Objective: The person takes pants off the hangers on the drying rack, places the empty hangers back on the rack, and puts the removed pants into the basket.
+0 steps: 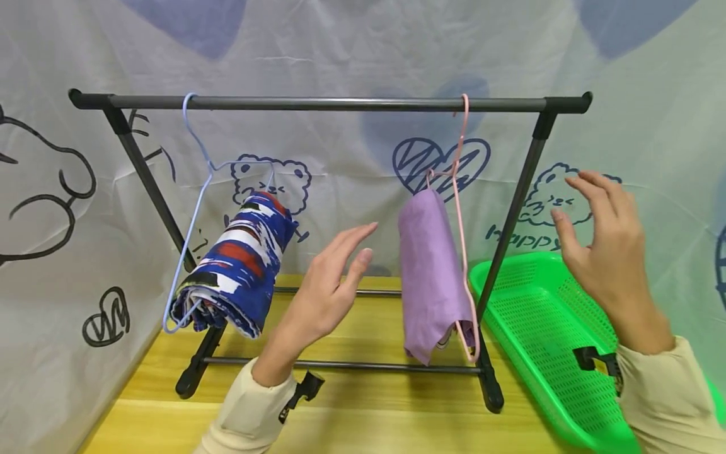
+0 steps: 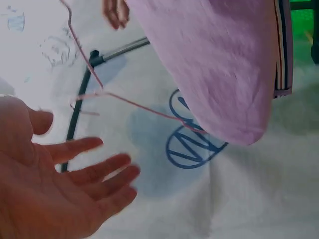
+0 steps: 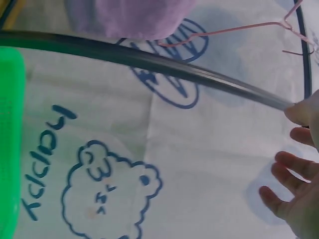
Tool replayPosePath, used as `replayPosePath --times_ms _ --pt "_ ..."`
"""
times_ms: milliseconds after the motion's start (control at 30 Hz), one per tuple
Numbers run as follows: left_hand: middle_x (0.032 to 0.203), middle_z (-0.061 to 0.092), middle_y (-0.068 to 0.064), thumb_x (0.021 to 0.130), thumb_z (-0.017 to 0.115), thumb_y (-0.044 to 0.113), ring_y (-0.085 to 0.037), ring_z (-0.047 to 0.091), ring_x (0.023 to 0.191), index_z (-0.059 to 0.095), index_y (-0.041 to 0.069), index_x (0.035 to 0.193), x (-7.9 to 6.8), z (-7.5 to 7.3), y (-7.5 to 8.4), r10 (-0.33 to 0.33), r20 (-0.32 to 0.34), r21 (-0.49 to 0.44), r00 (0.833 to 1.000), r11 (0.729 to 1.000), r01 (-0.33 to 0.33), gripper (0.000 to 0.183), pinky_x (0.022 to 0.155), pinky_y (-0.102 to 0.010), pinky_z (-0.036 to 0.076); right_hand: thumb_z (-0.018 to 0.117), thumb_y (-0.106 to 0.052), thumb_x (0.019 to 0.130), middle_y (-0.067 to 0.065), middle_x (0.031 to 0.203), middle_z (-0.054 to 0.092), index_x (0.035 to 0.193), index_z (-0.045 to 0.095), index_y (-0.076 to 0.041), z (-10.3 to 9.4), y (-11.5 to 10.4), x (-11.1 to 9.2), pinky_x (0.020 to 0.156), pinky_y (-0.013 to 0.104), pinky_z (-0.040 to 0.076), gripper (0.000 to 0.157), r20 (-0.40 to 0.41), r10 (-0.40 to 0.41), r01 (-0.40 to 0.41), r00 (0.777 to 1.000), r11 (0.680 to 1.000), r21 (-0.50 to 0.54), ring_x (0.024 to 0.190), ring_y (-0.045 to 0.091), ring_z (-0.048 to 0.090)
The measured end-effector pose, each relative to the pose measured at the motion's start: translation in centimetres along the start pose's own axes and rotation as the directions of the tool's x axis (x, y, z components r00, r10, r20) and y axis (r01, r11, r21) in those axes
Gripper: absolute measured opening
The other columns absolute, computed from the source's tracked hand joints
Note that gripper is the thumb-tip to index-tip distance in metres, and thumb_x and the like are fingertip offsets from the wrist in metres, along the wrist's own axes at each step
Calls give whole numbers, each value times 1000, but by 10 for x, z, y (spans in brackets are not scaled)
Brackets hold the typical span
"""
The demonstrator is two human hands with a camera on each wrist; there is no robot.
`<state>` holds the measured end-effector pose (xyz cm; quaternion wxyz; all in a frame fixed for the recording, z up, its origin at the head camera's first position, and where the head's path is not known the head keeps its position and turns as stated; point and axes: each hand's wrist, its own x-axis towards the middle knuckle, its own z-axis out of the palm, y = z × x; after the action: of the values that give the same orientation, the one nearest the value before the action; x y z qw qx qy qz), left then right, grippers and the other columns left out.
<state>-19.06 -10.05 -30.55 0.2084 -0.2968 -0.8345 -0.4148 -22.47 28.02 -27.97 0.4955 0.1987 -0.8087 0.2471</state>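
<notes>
Left hand (image 1: 323,287), right hand (image 1: 609,236) apart, relaxed, 2 hung cloths (image 1: 429,265), wood-grain table (image 1: 363,407), doodled backdrop (image 1: 323,50)

Booth-like spot, wider room hidden: doodle-printed sheet (image 1: 340,38) around, wood-grain tabletop (image 1: 363,413), clothes rack (image 1: 334,103) on top.

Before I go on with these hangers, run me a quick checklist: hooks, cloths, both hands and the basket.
1. Blue hanger hooked over the rack's top bar: ok.
2. Pink hanger hooked over the same bar: ok.
3. Cloths on their hangers: ok; the patterned cloth hangs on the blue one, the purple cloth on the pink one.
4. Left hand free: ok, fingers extended, holding nothing, between the two cloths in the head view.
5. Right hand free: ok, holding nothing.
6. Whole green basket in view: not ok; the right arm hides part of it.
</notes>
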Motion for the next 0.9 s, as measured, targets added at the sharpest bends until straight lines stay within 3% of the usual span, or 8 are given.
replayPosePath --times_ms 167,267,333,400,467,633,800,900 --pt "150 51 -5 112 38 36 -19 49 138 50 10 151 -3 5 19 22 -30 -30 999 999 -23 48 114 -41 39 62 -23 97 21 139 59 128 67 4 -5 -27 26 92 44 41 41 -118 -42 38 992 998 -41 119 48 51" --pt "148 54 -5 112 40 33 -16 50 136 51 9 151 -4 9 28 32 -15 -128 999 991 -34 47 113 -37 40 63 -21 97 22 137 60 125 68 5 -7 -47 44 91 43 39 38 -156 -66 59 986 997 -52 116 49 51" --pt "145 56 -7 112 42 29 -16 52 134 51 7 150 -5 12 34 31 12 -239 999 971 -27 45 111 -36 43 65 -17 97 22 137 60 124 68 5 -7 -56 55 93 44 39 36 -159 -87 80 983 995 -51 117 49 51" --pt "142 59 -10 112 43 25 -18 55 132 50 5 150 -7 16 39 22 59 -379 998 925 2 44 109 -34 44 68 -13 96 23 137 59 125 67 6 -6 -62 65 99 46 40 34 -144 -117 110 983 992 -56 120 48 50" --pt "142 58 -18 112 41 21 -25 56 132 45 2 152 -8 21 45 17 120 -532 993 845 50 45 109 -35 45 71 -9 95 24 137 59 125 67 6 -3 -61 74 102 49 40 34 -124 -146 140 981 989 -55 123 47 50" --pt "149 45 -31 113 36 17 -41 48 138 24 -2 160 -7 30 57 26 286 -800 958 557 224 52 113 -39 41 70 -11 98 25 138 57 130 64 5 2 -57 95 104 53 41 37 -40 -208 203 977 974 -97 125 46 48" --pt "152 40 -34 113 33 17 -47 44 139 13 0 162 -7 36 67 35 385 -880 922 314 355 56 113 -41 41 70 -13 98 26 134 57 131 64 5 7 -52 107 102 54 42 38 11 -196 197 980 975 -105 124 46 48" --pt "151 40 -36 113 32 17 -51 42 138 18 3 162 -8 39 71 47 414 -893 909 216 396 53 112 -44 42 71 -12 98 26 130 58 129 65 6 10 -51 110 100 55 41 36 18 -180 181 983 978 -101 122 46 48"
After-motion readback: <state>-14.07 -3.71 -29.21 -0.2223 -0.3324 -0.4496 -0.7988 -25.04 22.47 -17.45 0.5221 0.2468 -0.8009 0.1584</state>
